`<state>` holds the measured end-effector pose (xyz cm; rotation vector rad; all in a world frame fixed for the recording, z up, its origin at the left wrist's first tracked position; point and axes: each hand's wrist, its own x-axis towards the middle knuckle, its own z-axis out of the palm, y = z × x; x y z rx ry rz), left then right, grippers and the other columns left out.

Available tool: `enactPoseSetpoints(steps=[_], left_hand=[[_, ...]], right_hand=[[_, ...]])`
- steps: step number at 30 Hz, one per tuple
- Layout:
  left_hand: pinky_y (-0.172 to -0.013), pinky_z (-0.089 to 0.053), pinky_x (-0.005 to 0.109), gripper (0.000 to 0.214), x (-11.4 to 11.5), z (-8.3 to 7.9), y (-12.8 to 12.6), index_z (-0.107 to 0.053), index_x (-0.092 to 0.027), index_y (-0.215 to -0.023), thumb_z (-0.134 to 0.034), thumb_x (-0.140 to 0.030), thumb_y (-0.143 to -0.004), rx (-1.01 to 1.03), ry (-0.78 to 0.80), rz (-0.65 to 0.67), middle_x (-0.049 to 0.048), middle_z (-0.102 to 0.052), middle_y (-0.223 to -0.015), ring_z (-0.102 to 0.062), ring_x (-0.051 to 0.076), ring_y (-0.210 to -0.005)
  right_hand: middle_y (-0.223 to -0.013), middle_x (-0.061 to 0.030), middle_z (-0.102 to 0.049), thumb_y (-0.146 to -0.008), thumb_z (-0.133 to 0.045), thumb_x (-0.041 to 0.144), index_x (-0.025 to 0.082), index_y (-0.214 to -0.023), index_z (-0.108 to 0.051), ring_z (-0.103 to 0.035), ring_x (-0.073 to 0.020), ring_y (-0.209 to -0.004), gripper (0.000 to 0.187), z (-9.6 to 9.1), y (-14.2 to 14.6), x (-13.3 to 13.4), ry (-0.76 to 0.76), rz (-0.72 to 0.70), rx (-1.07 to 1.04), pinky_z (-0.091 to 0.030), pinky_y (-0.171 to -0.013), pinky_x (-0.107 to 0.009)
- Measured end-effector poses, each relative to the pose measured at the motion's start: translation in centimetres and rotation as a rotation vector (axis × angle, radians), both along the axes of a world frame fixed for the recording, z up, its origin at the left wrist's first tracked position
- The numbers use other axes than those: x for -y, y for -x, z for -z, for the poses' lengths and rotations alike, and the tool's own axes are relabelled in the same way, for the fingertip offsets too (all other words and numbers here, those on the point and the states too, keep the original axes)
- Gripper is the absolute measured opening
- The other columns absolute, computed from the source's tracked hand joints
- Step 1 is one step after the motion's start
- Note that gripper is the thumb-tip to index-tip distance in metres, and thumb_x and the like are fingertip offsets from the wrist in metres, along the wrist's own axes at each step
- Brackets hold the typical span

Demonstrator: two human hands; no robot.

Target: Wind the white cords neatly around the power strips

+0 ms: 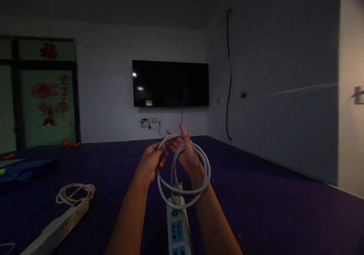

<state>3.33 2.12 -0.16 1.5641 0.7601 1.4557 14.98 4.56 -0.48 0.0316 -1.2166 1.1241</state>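
The TV hangs at 12 o'clock. A spare strip lies at 8. The strip dangles at 6, and its cable loops around the flat, spread right hand, which serves as a form. The left hand pinches a loop, steadying it.

Room fittings and loose items, dim interior.
Dark television mounted on the far wall, wall sockets below it; black cable hanging down the right-hand wall; glazed door at left bearing red paper cut-outs; cream power strip lying on the purple floor at lower left, its coiled cord beside its far end; blue object, unclear, further left.
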Motion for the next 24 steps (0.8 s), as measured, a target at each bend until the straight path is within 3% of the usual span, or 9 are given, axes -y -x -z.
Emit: enactPoseSetpoints(steps=[3,6,8,11,15,20,24], left_hand=[[-0.036,-0.027,0.016,0.027,0.1,0.3,-0.4,-0.059,-0.015,-0.087,-0.066,-0.032,-0.067,-0.095,-0.041,-0.034,-0.0057,-0.054,-0.057,-0.040,0.003,-0.036],[-0.056,-0.044,0.022,0.037,0.0,0.4,-0.6,-0.060,-0.016,-0.088,-0.074,-0.014,-0.053,-0.189,-0.125,-0.067,-0.0002,-0.065,-0.075,-0.059,0.011,-0.061],[-0.069,-0.046,0.025,0.042,-0.1,0.5,-0.7,-0.060,-0.016,-0.087,-0.073,-0.007,-0.048,-0.240,-0.180,-0.109,0.0032,-0.067,-0.088,-0.062,0.016,-0.077],[-0.069,-0.045,0.026,0.035,-0.4,0.4,-0.8,-0.059,-0.015,-0.085,-0.069,-0.006,-0.052,-0.303,-0.244,-0.199,0.0045,-0.067,-0.088,-0.062,0.017,-0.077],[-0.063,-0.044,0.024,0.018,-0.7,0.4,-1.2,-0.059,-0.016,-0.083,-0.062,-0.013,-0.066,-0.361,-0.312,-0.285,0.0026,-0.067,-0.077,-0.061,0.015,-0.069],[-0.064,-0.043,0.024,0.015,-0.9,0.5,-1.4,-0.059,-0.017,-0.085,-0.057,-0.013,-0.071,-0.370,-0.358,-0.424,0.0030,-0.066,-0.076,-0.061,0.015,-0.069],[-0.060,-0.042,0.023,0.014,-1.0,0.5,-0.9,-0.059,-0.018,-0.085,-0.052,-0.014,-0.074,-0.357,-0.369,-0.488,0.0023,-0.066,-0.075,-0.060,0.014,-0.066]], right_hand=[[-0.123,-0.0043,-0.055,-0.084,-0.043,0.056,0.040,-0.138,-0.020,-0.061,-0.0172,-0.089,0.061,0.4,0.3,-0.3,0.043,0.052,0.083,-0.050,-0.076,-0.034],[-0.130,-0.0041,-0.049,-0.083,-0.041,0.060,0.039,-0.138,-0.021,-0.060,-0.0177,-0.092,0.062,0.9,0.4,-0.8,0.057,0.145,0.188,-0.050,-0.076,-0.033],[-0.128,-0.0043,-0.050,-0.083,-0.040,0.062,0.037,-0.137,-0.027,-0.059,-0.0185,-0.093,0.061,1.0,0.4,-0.9,0.038,0.197,0.259,-0.048,-0.081,-0.035],[-0.118,-0.0050,-0.058,-0.083,-0.039,0.062,0.032,-0.134,-0.037,-0.058,-0.0187,-0.093,0.059,0.9,0.5,-0.6,-0.014,0.282,0.350,-0.043,-0.087,-0.035],[-0.106,-0.0053,-0.064,-0.082,-0.042,0.062,0.028,-0.133,-0.040,-0.058,-0.0172,-0.085,0.061,0.5,0.6,-0.3,-0.017,0.345,0.395,-0.044,-0.082,-0.032],[-0.083,0.0005,-0.063,-0.078,-0.051,0.059,0.026,-0.136,-0.034,-0.058,-0.0141,-0.073,0.069,0.6,0.0,-1.0,0.073,0.255,0.429,-0.046,-0.072,-0.027],[-0.087,0.0013,-0.063,-0.071,-0.065,0.048,0.030,-0.137,-0.029,-0.059,-0.0146,-0.077,0.077,0.8,-1.5,-0.8,0.070,0.163,0.542,-0.047,-0.068,-0.027]])
